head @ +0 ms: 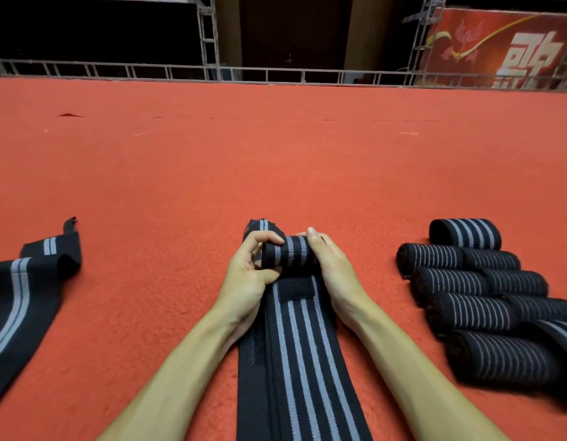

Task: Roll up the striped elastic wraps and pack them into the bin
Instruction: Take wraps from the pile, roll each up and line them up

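Item 1, left: unrolled wraps, slack on the red carpet, probably queued for rolling.
Item 2, centre: striped wrap, far end coiled. I logged the left hand and right hand gripping the coil's ends, evidently to hold it tight.
Item 3, right: finished rolls, lined up, likely for packing. Bin unseen.

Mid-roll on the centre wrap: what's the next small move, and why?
Likely turn the roll another turn toward the person: left hand and right hand grip its ends, and its long flat tail lies unrolled, unlike the finished rolls at right.
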Available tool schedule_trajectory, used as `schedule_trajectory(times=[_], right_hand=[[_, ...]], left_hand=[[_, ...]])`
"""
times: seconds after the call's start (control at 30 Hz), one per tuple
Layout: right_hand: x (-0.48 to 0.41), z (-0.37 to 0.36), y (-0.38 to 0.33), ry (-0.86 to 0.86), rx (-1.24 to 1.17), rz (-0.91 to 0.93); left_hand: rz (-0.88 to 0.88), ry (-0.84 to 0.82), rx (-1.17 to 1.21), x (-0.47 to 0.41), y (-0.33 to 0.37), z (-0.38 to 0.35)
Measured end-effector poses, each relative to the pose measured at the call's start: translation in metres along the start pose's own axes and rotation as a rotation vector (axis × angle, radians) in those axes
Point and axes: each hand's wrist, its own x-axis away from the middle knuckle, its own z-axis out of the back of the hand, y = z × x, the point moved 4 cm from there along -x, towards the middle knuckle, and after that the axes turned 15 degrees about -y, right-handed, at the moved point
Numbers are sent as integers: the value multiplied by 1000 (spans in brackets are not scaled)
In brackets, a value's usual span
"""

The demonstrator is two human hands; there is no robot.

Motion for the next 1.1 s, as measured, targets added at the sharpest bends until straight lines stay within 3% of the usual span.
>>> schedule_trajectory(times=[0.17, 0.3, 0.5, 0.7, 0.8, 0.93, 1.1], right_hand=[[4, -4, -2, 16, -152, 22], [6, -9, -2, -53, -214, 86], [10, -3, -7, -16, -186, 228], [8, -3, -10, 3, -9, 228], [9, -6, -11, -15, 91, 239], [12, -4, -15, 104, 346, 303], [7, -4, -7, 57, 283, 152]], left_hand=[[64, -70, 62, 1, 1, -8], [147, 35, 83, 0, -4, -8], [267, -29, -85, 3, -6, -8], [200, 14, 105, 2, -5, -7], [132, 49, 93, 2, -2, 0], [39, 40, -20, 2, 3, 5], [-22, 55, -46, 3, 6, 4]])
